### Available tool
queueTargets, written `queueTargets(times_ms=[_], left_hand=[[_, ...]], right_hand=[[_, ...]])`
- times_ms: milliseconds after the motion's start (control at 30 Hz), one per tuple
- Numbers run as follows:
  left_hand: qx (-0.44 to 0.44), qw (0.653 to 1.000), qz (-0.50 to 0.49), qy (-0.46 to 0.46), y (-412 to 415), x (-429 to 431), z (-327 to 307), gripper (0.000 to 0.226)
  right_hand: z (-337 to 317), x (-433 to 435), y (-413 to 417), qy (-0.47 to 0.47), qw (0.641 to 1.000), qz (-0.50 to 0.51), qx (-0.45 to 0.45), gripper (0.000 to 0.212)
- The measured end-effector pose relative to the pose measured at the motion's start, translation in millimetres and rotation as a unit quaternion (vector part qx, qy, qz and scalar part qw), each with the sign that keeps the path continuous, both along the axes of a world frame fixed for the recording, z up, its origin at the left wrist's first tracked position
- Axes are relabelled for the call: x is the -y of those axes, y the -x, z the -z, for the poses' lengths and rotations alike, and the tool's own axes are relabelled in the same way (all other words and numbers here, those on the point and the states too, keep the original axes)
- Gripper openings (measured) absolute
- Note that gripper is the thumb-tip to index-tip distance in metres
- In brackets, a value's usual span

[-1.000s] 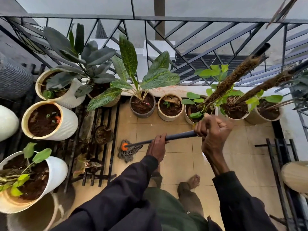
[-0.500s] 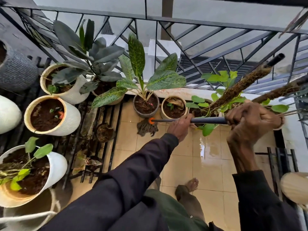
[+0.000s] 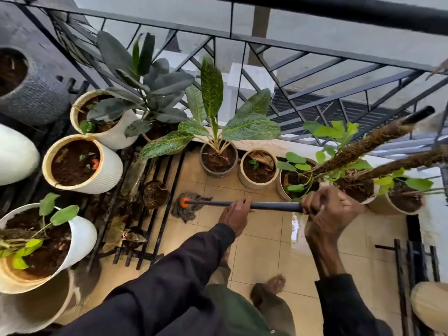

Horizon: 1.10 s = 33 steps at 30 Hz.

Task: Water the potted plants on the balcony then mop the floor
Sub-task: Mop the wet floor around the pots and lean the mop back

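Balcony floor of beige tiles (image 3: 264, 258), wet and reflective at centre right, bounded by a dark metal railing (image 3: 315, 59) across the top of the frame. Item, bottom centre: dark sleeves, green trousers and a bare foot (image 3: 276, 284) standing on the tile. Item, centre: left hand (image 3: 236, 214) clenched around the mop handle (image 3: 271, 205) partway along it. Item, centre right: right hand (image 3: 327, 214) clenched around the same handle nearer its upper end. Item, centre: mop head (image 3: 188, 209), grey strands under an orange collar, resting on the tile just beside a low black metal rack (image 3: 155, 214) and a small dark pot (image 3: 155, 194) on it. Item, left edge: white ribbed pots (image 3: 106, 170) with dark soil, on the rack. Item, beyond the mop: a row of pots along the ledge, including a grey pot (image 3: 218, 173) with variegated leaves and a cream pot (image 3: 257, 180); at right, climbers on moss poles (image 3: 358, 146) lean over the hands. Condition: mopping judged under way. Hazards, as judgement: a push left could snag strands on the rack bars or knock the small pot; the handle's raised end could catch the leaning poles; wet tile under a bare foot invites a slip.
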<state>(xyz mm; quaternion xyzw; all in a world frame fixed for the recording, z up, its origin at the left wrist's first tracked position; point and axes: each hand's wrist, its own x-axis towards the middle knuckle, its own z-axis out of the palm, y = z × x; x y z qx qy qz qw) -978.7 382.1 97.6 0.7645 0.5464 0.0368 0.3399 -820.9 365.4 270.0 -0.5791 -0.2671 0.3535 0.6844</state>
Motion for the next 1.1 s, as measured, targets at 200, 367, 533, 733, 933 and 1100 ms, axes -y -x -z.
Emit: queueTargets(times_ms=[200, 367, 533, 733, 933, 1100], left_hand=[[0.028, 0.997, -0.057, -0.037, 27.4, -17.7, -19.6, 0.031], [0.064, 0.986, -0.109, -0.105, 29.9, -56.8, -28.0, 0.027], [0.081, 0.982, -0.154, -0.070, 43.3, -91.2, -7.7, 0.027], [0.099, 0.979, -0.178, -0.021, 62.0, -103.7, -2.9, 0.022], [0.070, 0.981, -0.178, -0.026, 58.8, -90.4, -15.9, 0.016], [0.025, 0.982, -0.187, 0.021, 63.7, -63.2, -11.8, 0.028]], right_hand=[[-29.3, -34.3, 36.3, -0.083, 0.993, -0.080, 0.030, 0.049], [-45.3, -57.2, 61.6, -0.133, 0.980, -0.135, 0.068, 0.055], [-18.8, -71.1, 89.3, -0.081, 0.983, -0.105, 0.130, 0.050], [-6.9, -79.2, 115.2, -0.029, 0.981, -0.092, 0.168, 0.045], [-24.6, -104.2, 99.4, -0.028, 0.989, -0.114, 0.094, 0.052], [-19.3, -107.5, 88.4, -0.016, 0.984, -0.176, 0.026, 0.057]])
